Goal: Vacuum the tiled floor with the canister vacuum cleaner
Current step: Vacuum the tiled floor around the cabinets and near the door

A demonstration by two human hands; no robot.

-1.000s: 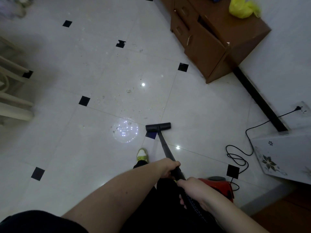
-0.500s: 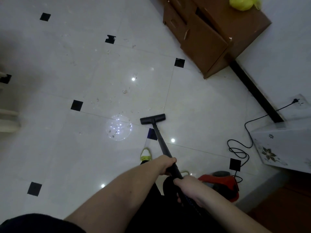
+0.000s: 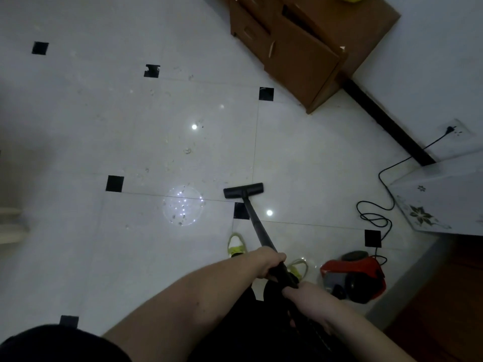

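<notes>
2 hands, left (image 3: 269,261) & right (image 3: 305,296), each grip clenching 1 wand (image 3: 257,226), approx. 8 black tile insets

Floor (image 3: 104,252) is glossy pale tile with small black insets, shiny enough to mirror the lights, gritty with crumbs. Vacuum wand (image 3: 257,226) and floor head (image 3: 243,190) look matt black plastic, canister (image 3: 352,275) glossy red plastic. Cabinet (image 3: 308,53) is smooth brown wood.
</notes>
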